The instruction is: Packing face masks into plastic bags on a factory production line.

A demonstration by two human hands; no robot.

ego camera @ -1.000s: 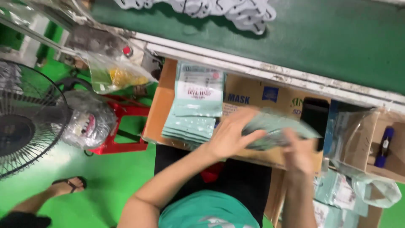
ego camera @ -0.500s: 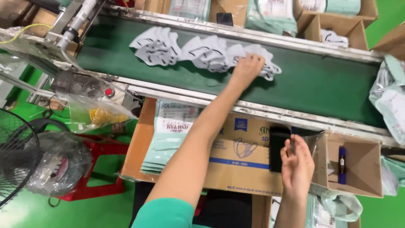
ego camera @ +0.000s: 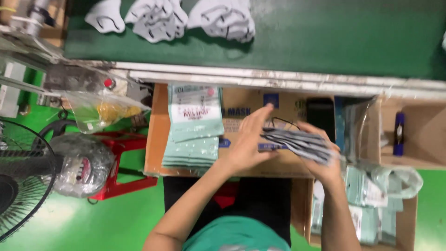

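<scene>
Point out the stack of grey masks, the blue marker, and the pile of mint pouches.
stack of grey masks (ego camera: 299, 143), head view, middle of the stack
blue marker (ego camera: 398, 134), head view, its barrel
pile of mint pouches (ego camera: 193, 135), head view, top pouch
</scene>
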